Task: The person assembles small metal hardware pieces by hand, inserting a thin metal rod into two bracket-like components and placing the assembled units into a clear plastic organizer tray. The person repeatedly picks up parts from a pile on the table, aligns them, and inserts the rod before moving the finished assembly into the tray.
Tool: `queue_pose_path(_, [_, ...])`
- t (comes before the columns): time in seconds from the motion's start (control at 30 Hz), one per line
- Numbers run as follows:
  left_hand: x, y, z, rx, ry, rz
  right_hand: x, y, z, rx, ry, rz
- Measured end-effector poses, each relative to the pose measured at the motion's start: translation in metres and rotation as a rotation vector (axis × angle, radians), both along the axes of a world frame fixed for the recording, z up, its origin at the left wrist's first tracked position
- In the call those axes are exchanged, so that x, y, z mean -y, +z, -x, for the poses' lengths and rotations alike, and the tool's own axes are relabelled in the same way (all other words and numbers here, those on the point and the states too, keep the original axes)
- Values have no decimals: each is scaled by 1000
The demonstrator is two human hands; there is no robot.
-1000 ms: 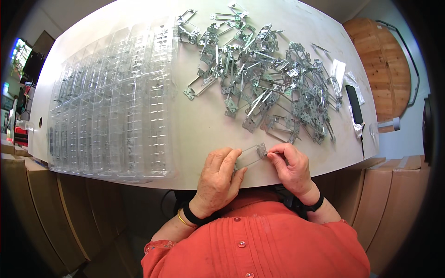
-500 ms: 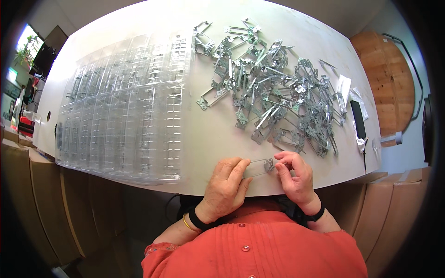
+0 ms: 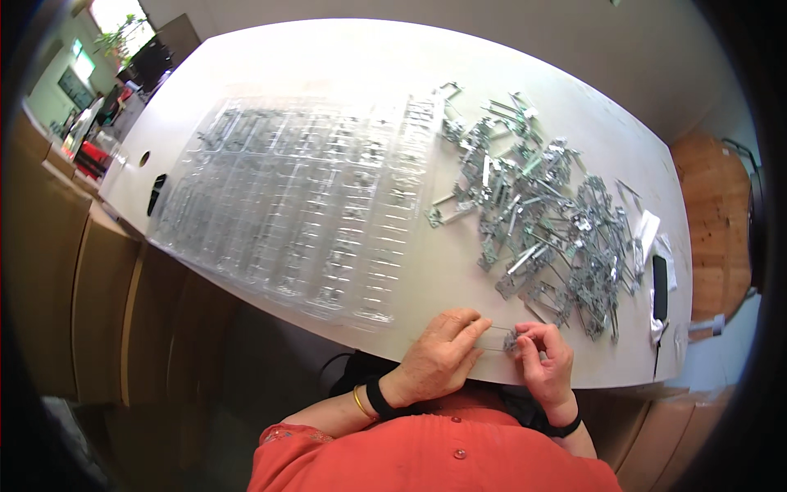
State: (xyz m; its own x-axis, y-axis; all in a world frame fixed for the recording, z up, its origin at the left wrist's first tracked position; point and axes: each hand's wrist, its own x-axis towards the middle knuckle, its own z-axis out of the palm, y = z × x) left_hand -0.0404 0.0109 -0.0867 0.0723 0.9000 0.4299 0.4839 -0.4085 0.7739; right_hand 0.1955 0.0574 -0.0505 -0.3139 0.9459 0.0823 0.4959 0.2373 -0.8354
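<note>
Over the table's near edge, my left hand (image 3: 441,357) is closed on one end of a small metal bracket (image 3: 510,339). Two thin, roughly parallel rods run from its fingers toward a plate-like end on the right. My right hand (image 3: 547,367) has its thumb and fingers pinched at that plate end, partly hiding it. Beyond both hands lies a loose, tangled pile of similar silvery metal brackets (image 3: 533,209).
Clear plastic compartment trays (image 3: 270,217) holding small metal parts cover the left of the white table (image 3: 328,49). A black oblong object (image 3: 660,287) and white wrappers (image 3: 648,230) lie at the right. Cardboard boxes (image 3: 106,295) stand at left, and a round wooden board (image 3: 715,230) at far right.
The head view has turned, shifting the table contents rightward and down. My right fingers have closed in on the bracket's plate end, while my left hand keeps its hold on the other end.
</note>
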Motion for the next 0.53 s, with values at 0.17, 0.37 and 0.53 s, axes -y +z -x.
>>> queue_pose_path(0.17, [3, -3, -1, 19, 15, -29, 2, 1, 0, -39, 6, 48])
queue_pose_path(0.37, [5, -9, -4, 40, 35, -31, 1, -5, -4, -53, 16, 59])
queue_pose_path(0.53, [5, -15, -5, 53, 40, -35, -2, -11, -6, -78, 16, 82])
